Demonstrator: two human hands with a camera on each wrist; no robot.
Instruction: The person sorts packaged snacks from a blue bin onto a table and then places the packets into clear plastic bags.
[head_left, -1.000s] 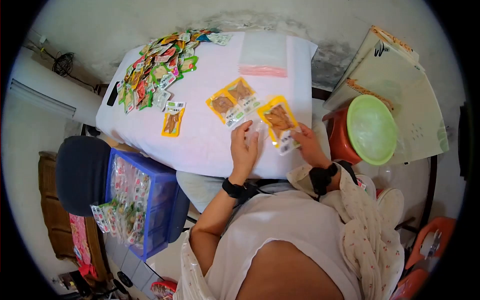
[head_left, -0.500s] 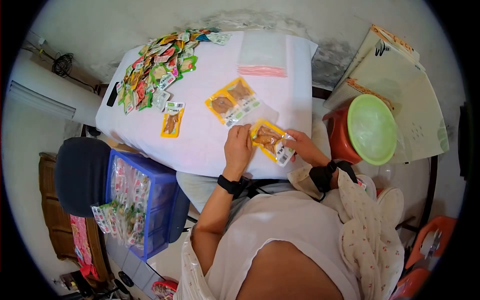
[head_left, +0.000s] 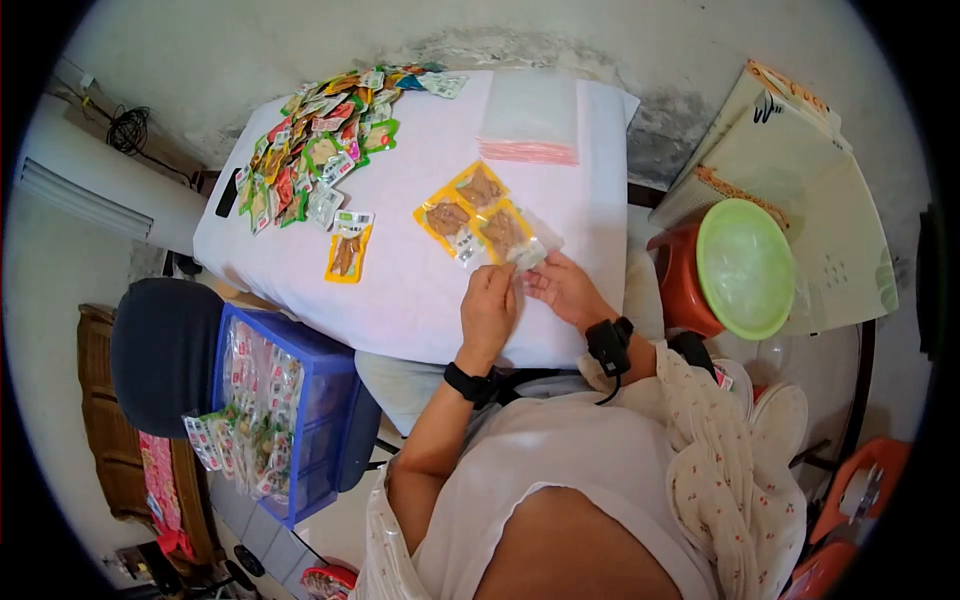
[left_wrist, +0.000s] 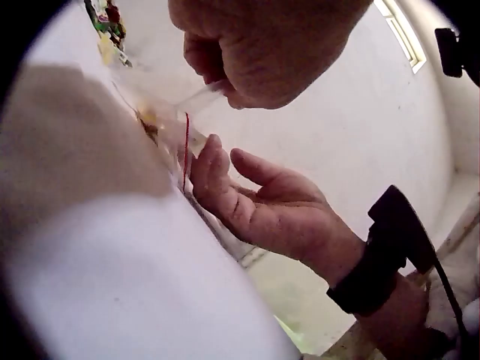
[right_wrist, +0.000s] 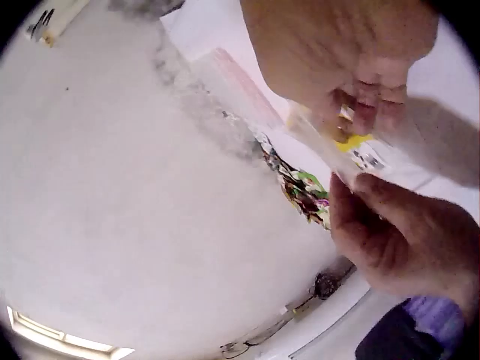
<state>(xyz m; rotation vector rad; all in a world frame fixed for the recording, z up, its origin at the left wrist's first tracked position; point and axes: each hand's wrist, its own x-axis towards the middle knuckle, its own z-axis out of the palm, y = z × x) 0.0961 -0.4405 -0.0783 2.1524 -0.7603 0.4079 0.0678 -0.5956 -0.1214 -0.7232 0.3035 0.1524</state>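
Three yellow-edged snack packets (head_left: pixel 501 232) with brown food behind clear windows lie grouped on the white-covered table, in a clear plastic zip bag (head_left: pixel 545 240). My left hand (head_left: pixel 489 308) pinches the near edge of this bag between thumb and fingers; the left wrist view shows the red zip line (left_wrist: pixel 187 150) along its mouth. My right hand (head_left: pixel 568 290) is at the bag's right near corner, fingers loosely bent and thumb apart, fingertips at the plastic. In the right wrist view, a packet's yellow edge (right_wrist: pixel 355 142) shows through the film between both hands.
One similar packet (head_left: pixel 347 250) lies apart to the left. Beyond it is a heap of mixed snack packets (head_left: pixel 320 150). A stack of clear bags (head_left: pixel 530 120) lies at the back. A blue crate (head_left: pixel 325 350) with filled bags stands left; a green basin (head_left: pixel 742 265) stands right.
The third packet, held in my right hand earlier, now lies beside the other two in the bag. My right hand has let it go and moved left to the bag's edge.
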